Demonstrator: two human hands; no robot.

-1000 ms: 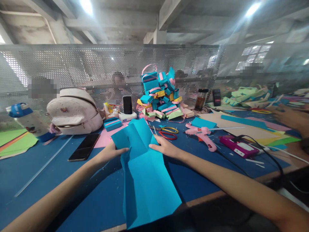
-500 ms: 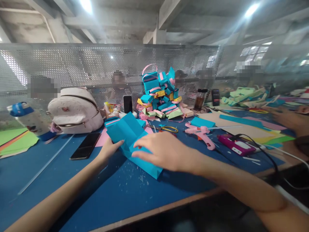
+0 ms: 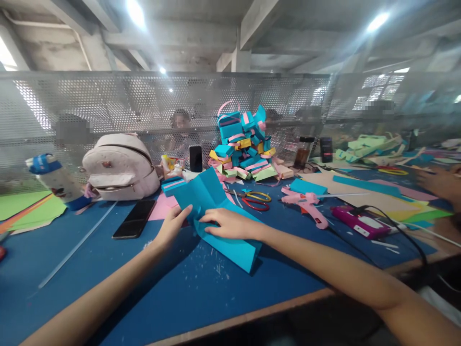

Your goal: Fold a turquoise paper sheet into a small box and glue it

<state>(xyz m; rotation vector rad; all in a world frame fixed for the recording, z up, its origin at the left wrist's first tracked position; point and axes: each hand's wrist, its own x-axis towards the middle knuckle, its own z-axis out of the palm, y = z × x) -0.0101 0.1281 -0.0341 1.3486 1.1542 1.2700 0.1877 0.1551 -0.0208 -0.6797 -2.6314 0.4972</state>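
Observation:
A folded sheet of blue paper [image 3: 234, 250] is tilted above the blue table top, its creased panels standing up at the far side. My left hand [image 3: 172, 226] is closed on the sheet's left edge, thumb on top and the other fingers largely hidden. At the middle crease, my right hand [image 3: 230, 224] pinches the paper between thumb and fingers. Just behind the sheet lie scissors [image 3: 257, 198] with yellow and red handles. Partly covered by the sheet are a pink paper [image 3: 160, 207] and a small blue folded piece with a pink stripe [image 3: 172, 184].
Left are a black phone [image 3: 134, 220], a pale backpack [image 3: 120, 168] and a bottle [image 3: 59, 185]. Behind stands a stack of coloured paper boxes [image 3: 245, 149]. A pink glue gun [image 3: 306, 204] and a corded magenta device [image 3: 356, 223] lie right. A co-worker's hand [image 3: 439, 182] is far right.
My right hand has drawn its fingers in onto the crease, and the blue paper's near panel has swung a little right. The whole view has shifted slightly.

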